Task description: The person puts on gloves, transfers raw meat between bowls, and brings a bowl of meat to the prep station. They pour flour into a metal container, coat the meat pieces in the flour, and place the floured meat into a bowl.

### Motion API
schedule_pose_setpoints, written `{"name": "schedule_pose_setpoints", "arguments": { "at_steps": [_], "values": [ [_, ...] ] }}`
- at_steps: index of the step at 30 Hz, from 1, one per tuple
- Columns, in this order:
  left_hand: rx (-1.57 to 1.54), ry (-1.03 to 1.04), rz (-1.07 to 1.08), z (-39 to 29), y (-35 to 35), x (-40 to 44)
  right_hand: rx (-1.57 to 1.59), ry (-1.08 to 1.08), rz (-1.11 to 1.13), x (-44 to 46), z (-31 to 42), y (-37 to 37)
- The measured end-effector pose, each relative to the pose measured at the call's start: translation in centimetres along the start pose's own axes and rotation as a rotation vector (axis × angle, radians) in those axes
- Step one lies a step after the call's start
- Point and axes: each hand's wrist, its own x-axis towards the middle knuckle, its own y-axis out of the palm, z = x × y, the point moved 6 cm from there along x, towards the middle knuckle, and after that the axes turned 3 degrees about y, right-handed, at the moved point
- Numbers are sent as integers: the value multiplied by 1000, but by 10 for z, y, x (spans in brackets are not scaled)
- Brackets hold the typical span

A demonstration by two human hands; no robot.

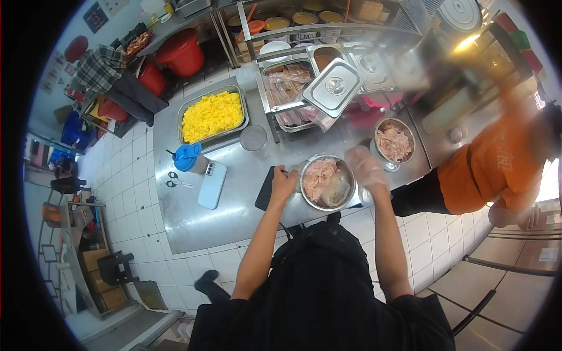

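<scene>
Beneath the fingers (285,179) a steel bench (234,225) is seen; to their left a pale-blue phone (212,186) is laid, and farther off a tray (244,111) is heaped with yellow food (212,116). Beyond, a white-tiled floor (126,181) is shown. Between the left hand (284,185) and the gloved right hand (366,168) a metal bowl (349,182) is part-filled with pale pink pieces (319,176), beside which a translucent mass (336,193) is visible. The bowl's left edge is grasped by the curled left fingers. The right fingers are blurred beside the rim; whether anything is grasped cannot be told.
</scene>
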Motion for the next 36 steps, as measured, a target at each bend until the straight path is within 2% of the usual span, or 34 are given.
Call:
{"name": "schedule_pose_setpoints", "arguments": {
  "at_steps": [4, 6, 7, 10, 12, 13, 15, 17, 19, 21, 24, 25, 27, 30, 31, 32, 33, 34, 36],
  "values": [
    [-175, 209, -63, -32, -13, -11, 164, 188, 90, 42, -45, 22],
    [-236, 253, -78, -57, -24, -42, 189, 82, 129, 37, -39, 14],
    [-213, 267, -57, -68, -27, -59, 204, 33, 151, 30, -31, 8],
    [-149, 279, 68, -84, -17, -105, 689, 186, 198, -1, -37, 8],
    [-118, 246, 213, -81, 5, -130, 755, 262, 99, -14, -68, 19],
    [-34, 411, 259, -77, 20, -137, 790, 299, 50, -15, -79, 27],
    [147, 736, 365, -68, 50, -152, 779, 226, -15, -13, -81, 38],
    [339, 777, 375, -66, 69, -159, 503, 167, -18, -10, -76, 39],
    [514, 839, 377, -69, 79, -166, -35, 123, 67, -12, -12, 14],
    [676, 928, 359, -72, 87, -166, -242, 73, 58, -15, 35, 8],
    [675, 932, 320, -71, 85, -166, -220, 227, 205, -3, 49, 41],
    [629, 870, 355, -67, 82, -166, -303, 124, 103, -3, 45, 53],
    [534, 748, 413, -62, 70, -163, -247, 120, 93, -7, 25, 61],
    [24, 237, 167, -56, 26, -148, -97, 36, 5, -13, -11, 56],
    [63, 235, 52, -47, 20, -140, -37, -4, -36, -18, -27, 58],
    [104, 229, -62, -32, 18, -128, 145, 78, -25, -23, -44, 65],
    [163, 194, -67, -26, 18, -120, 327, 159, -18, -27, -55, 69],
    [222, 158, -70, -21, 18, -112, 509, 236, -13, -30, -65, 72],
    [377, 23, 145, -9, 28, -103, 410, 196, -86, -39, -71, 61]
  ]
}}
